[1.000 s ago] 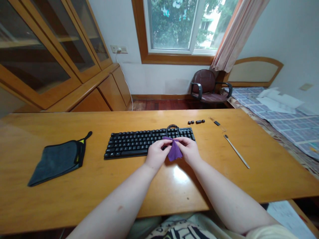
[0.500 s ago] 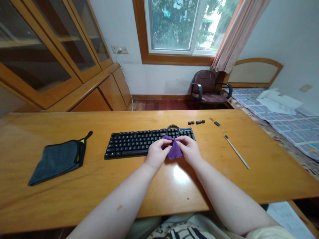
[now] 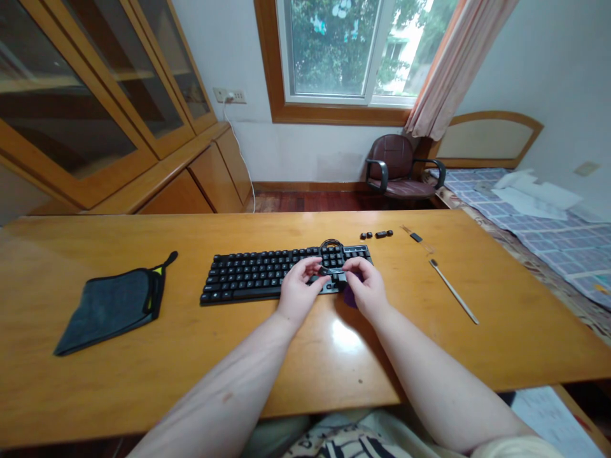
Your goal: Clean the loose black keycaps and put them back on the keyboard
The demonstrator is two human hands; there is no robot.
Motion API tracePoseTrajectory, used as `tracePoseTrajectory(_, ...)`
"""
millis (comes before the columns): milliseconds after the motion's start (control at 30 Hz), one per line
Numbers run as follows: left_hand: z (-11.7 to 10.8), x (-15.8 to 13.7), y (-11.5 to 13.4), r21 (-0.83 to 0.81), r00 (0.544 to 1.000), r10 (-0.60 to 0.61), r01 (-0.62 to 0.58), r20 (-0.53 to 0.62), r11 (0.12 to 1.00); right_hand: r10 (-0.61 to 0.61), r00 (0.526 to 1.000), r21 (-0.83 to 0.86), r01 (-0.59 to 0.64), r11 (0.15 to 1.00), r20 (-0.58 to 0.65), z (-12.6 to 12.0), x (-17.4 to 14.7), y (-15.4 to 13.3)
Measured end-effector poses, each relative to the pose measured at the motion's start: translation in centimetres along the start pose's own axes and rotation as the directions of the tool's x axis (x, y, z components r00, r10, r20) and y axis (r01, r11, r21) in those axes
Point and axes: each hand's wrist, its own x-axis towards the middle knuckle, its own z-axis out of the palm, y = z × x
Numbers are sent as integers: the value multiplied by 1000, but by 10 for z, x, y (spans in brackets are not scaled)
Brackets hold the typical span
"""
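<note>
Between my hands, over the right part of the black keyboard (image 3: 252, 270), is a small dark elongated piece (image 3: 332, 271) that looks like a keycap. My right hand (image 3: 366, 286) pinches its right end between thumb and fingers. A purple cloth (image 3: 351, 297) is bunched under the same hand, mostly hidden by it. My left hand (image 3: 300, 287) is at the piece's left end, thumb and fingertips apart around it; whether they touch it is unclear. Below the piece, a gap shows among the keyboard's keys.
Several loose black keycaps (image 3: 380, 235) lie behind the keyboard on the wooden table (image 3: 229, 362). To the right are a small dark tool with thin wires (image 3: 415, 237) and a thin brush (image 3: 453, 291). A folded dark grey cloth (image 3: 109, 302) lies at the left.
The purple cloth, held by both hands before, is now bunched under my right hand. The dark piece has come into view, and my left fingers have spread apart.
</note>
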Motion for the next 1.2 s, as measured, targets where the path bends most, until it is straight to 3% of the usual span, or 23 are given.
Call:
tracePoseTrajectory(267,1,-4,-5,91,996,63,-69,68,993,-37,992,-149,55,987,122,7,-4,-13)
tracePoseTrajectory(500,2,-6,0,74,986,79,-91,146,993,53,998,-141,-49,989,23,7,-2,-3)
tracePoseTrajectory(633,2,-7,0,60,989,65,-74,134,995,-32,999,-173,32,984,3,5,0,-4)
tracePoseTrajectory(767,-1,-5,-1,119,988,65,-82,140,989,-145,988,-222,155,963,60,2,1,-9)
tracePoseTrajectory(900,-7,0,2,362,974,179,-217,137,907,-233,958,-274,271,923,164,-7,6,-9)
tracePoseTrajectory(1000,-10,3,3,487,955,241,-294,170,822,-233,942,-333,305,892,240,-13,10,-5)
tracePoseTrajectory(1100,-9,4,3,543,930,255,-362,263,758,-216,934,-379,317,869,286,-15,11,0)
tracePoseTrajectory(1200,-7,2,3,540,912,231,-390,339,746,-208,930,-393,320,862,302,-13,10,2)
